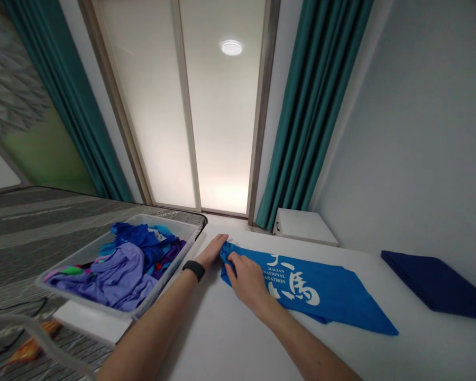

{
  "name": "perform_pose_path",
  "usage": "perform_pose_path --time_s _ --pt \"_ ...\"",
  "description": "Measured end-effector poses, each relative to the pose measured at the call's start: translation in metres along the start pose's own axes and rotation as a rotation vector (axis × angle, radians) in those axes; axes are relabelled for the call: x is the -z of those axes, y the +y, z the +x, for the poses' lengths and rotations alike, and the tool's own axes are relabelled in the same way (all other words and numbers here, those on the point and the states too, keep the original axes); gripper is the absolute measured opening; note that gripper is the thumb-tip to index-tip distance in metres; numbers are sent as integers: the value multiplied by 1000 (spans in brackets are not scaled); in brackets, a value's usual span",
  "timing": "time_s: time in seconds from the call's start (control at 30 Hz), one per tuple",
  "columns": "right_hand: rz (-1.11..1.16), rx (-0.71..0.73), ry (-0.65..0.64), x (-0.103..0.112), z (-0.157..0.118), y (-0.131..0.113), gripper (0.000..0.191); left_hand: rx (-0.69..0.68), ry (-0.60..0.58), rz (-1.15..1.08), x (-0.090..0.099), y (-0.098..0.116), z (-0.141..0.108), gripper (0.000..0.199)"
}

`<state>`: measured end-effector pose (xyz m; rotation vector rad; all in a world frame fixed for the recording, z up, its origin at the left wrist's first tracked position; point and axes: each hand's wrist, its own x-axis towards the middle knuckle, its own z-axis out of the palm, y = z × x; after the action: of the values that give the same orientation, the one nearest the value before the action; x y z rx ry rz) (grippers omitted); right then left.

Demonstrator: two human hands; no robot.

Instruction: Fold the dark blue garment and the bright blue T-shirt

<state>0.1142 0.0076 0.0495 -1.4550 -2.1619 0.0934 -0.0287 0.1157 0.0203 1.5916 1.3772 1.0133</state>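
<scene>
A blue T-shirt (337, 291) with white lettering, "Dalian National" among it, lies folded lengthwise on the white table (218, 338). Its left end is bunched up between my hands. My left hand (213, 251), wearing a black wristband, grips the far corner of that end with nearly straight fingers; its thumb is hidden. Closer to me, my right hand (248, 278) pinches the gathered cloth with bent fingers, just left of the print. A folded navy garment (436, 280) lies flat at the right of the table.
Left of the table stands a translucent plastic bin (99, 245) with a heap of crumpled purple and blue clothes (129, 270). A white cabinet (305, 226) is beyond the table's far edge, below teal curtains (309, 116). A pale hose (43, 338) curves at lower left.
</scene>
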Motion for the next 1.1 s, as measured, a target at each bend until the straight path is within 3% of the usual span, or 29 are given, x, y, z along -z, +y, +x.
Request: perform_pose_path --time_s 0.2,0.33,0.5,0.67,0.9,1.1 --pt "-77 208 -96 -28 -24 -11 9 48 -35 58 0 -12 12 36" --pt "-25 298 -142 -19 -21 -6 14 -9 7 128 -6 -17 14 28" --pt "-1 190 -108 0 -6 27 30 -104 58 185 -9 -22 15 19" --pt "-74 99 -234 -15 -14 55 54 -125 46 204 -5 -24 18 23" --pt "-60 42 -339 -24 -18 56 64 -137 41 284 11 -28 6 30" --pt "-55 43 -346 -22 -18 56 66 -246 29 413 9 -25 -1 21"
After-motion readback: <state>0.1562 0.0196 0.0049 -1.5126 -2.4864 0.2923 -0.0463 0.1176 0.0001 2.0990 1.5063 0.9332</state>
